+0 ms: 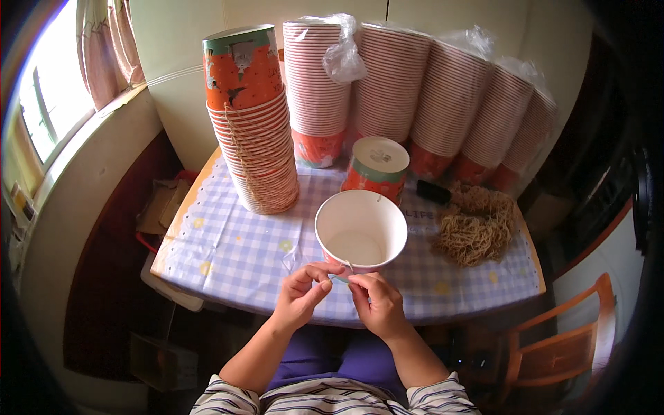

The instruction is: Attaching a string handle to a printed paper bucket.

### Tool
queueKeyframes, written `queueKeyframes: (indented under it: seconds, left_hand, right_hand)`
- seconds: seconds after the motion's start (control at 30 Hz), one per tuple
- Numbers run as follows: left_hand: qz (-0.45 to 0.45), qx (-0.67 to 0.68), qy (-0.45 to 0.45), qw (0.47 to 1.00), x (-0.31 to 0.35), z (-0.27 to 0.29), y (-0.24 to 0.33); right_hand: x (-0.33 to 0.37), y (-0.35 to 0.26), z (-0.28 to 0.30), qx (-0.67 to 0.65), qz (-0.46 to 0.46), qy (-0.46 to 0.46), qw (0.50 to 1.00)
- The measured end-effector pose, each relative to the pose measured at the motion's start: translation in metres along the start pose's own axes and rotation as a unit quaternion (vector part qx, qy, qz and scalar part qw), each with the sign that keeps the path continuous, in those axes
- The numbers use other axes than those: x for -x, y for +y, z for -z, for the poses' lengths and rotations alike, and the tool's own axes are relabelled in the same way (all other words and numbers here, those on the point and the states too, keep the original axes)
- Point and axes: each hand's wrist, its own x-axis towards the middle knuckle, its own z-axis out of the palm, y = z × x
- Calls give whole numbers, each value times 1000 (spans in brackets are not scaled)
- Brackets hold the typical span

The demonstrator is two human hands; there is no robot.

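To the left of your fingers and farther back, a tall stack of tubs (228, 149) stands on the checked cloth (232, 256), with natural-coloured strings (250, 169) hanging along its side. Your left hand (301, 296) has the thumb and index finger bent toward each other, with only a small gap; whether they hold the cord, I cannot tell. The open tub (354, 242), white inside, stands upright just beyond the fingertips of both hands, and a thin cord (347, 265) is at its near rim. Your right hand (379, 303) has its thumb and index finger almost together, close to this cord; a firm grip I cannot confirm. Behind the open tub, away from your fingers, is an upturned tub (377, 169), and farther back are wrapped stacks (394, 83). To the right of your fingers, a bundle of strings (477, 235) lies on the cloth.
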Motion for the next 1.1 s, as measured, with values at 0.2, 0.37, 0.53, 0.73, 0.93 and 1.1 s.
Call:
queueKeyframes:
  seconds: [0.2,0.37,0.53,0.73,0.93,1.1]
  left_hand:
    - [38,47,53,997,4,2,-9]
    - [25,53,82,995,10,-8,-15]
    - [57,81,64,993,20,-6,-24]
    - [104,93,22,990,19,-11,-25]
    - [57,32,16,998,18,-9,-26]
    - [68,55,34,996,18,-11,-23]
  right_hand:
    - [16,-6,-9,-60,-126,53,989]
    - [23,-9,-23,-64,-130,43,988]
    - [25,-9,-24,-67,-122,32,990]
    - [30,-12,-21,-35,-101,7,994]
    - [28,-10,-19,-47,-101,33,993]
    - [26,-6,-13,-49,-112,22,992]
